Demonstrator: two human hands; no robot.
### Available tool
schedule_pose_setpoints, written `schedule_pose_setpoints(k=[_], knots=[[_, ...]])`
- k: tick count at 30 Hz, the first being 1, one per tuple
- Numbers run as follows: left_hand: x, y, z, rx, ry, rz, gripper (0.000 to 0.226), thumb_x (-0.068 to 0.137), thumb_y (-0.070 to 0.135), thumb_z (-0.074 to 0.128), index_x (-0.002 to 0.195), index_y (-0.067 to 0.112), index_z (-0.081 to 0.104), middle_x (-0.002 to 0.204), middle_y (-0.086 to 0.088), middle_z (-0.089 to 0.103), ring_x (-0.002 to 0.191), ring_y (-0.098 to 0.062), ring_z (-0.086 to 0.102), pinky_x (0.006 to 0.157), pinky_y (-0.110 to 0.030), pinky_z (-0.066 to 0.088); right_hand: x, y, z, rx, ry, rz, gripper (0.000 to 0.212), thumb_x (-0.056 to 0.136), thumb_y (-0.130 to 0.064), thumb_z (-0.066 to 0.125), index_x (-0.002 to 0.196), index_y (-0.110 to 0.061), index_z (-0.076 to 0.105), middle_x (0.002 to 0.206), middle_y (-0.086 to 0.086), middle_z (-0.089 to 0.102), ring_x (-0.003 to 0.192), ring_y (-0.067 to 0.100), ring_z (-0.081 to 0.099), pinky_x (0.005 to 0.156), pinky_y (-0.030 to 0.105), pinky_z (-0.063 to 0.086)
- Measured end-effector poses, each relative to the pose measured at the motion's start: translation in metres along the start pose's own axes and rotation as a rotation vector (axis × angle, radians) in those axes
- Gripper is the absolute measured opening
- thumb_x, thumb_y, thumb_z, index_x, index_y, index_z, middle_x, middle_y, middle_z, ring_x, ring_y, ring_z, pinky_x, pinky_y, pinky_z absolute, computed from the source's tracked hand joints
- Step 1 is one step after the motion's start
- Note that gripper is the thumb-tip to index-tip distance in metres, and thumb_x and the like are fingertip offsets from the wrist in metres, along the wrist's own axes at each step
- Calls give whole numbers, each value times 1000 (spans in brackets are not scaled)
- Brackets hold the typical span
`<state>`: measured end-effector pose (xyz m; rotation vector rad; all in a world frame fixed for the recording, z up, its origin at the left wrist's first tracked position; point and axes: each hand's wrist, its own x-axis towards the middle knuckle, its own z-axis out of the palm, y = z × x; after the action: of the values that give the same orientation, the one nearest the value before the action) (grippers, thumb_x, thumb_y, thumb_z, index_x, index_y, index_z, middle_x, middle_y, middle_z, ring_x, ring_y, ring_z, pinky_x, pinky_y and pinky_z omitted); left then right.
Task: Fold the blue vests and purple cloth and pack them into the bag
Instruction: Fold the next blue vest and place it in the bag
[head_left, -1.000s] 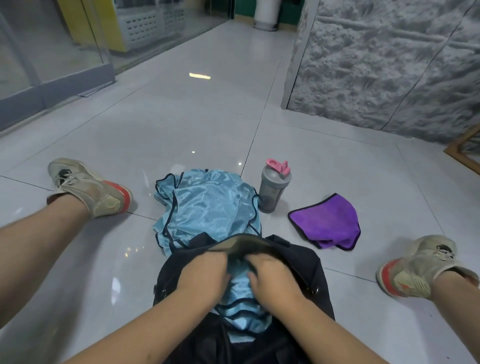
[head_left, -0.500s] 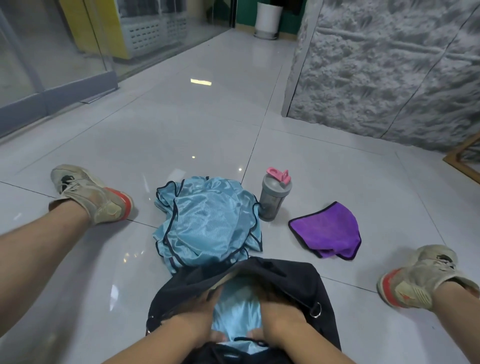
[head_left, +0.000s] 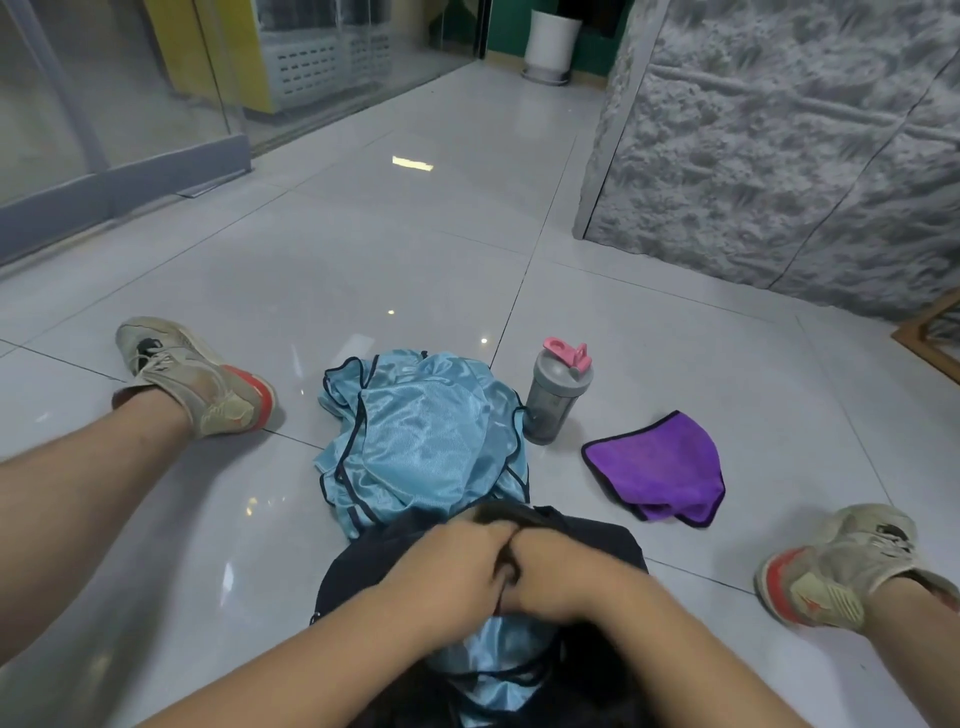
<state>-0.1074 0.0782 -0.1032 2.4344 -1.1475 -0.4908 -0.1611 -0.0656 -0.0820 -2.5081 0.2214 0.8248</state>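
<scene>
A black bag (head_left: 358, 566) lies on the floor between my legs, its mouth facing me. A folded light-blue vest (head_left: 493, 657) sits inside that mouth. My left hand (head_left: 452, 571) and my right hand (head_left: 563, 577) meet knuckle to knuckle over the opening. Their fingers curl down into the bag on the vest, and the fingertips are hidden. A pile of loose blue vests (head_left: 426, 441) lies just beyond the bag. The purple cloth (head_left: 660, 467) lies crumpled on the tiles to the right.
A grey shaker bottle with a pink lid (head_left: 556, 400) stands between the vest pile and the purple cloth. My shoes rest at the left (head_left: 202, 379) and right (head_left: 836, 561). A rough stone wall (head_left: 779, 156) rises at the right, glass doors at the left.
My hands have come up from deep inside the bag and closed together at its mouth. The vest now sits lower in the bag, below my wrists.
</scene>
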Motion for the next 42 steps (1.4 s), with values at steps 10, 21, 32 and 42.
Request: schedule_pose_setpoints(k=[10, 21, 32, 42], knots=[[51, -45, -56, -449, 374, -264, 22, 97, 33, 69, 119, 28, 73, 105, 11, 74, 99, -3, 66, 95, -19, 50, 20, 8, -71, 666, 468, 52, 8, 92, -13, 72, 99, -10, 75, 85, 8, 75, 75, 16, 70, 81, 43, 62], [91, -132, -38, -677, 377, -790, 76, 88, 27, 76, 154, 20, 41, 146, -6, 54, 108, -25, 61, 89, -38, 53, 142, 25, -53, 793, 260, 158, 55, 88, -29, 81, 137, -16, 60, 109, 0, 69, 80, 16, 67, 69, 31, 59], [105, -129, -69, -977, 469, -558, 13, 94, 30, 75, 95, 17, 73, 76, 12, 75, 69, -4, 72, 67, -30, 58, 163, 16, -79, 733, 485, 98, 58, 79, -53, 77, 76, 4, 63, 72, 20, 65, 61, 19, 56, 60, 38, 48], [90, -85, -129, -1477, 284, -209, 42, 90, 7, 68, 132, 16, 68, 131, -15, 71, 121, -34, 68, 95, -45, 56, 105, 5, -143, 1177, 637, -102, 46, 99, -39, 66, 100, 6, 64, 81, 14, 64, 67, 20, 61, 61, 29, 50]])
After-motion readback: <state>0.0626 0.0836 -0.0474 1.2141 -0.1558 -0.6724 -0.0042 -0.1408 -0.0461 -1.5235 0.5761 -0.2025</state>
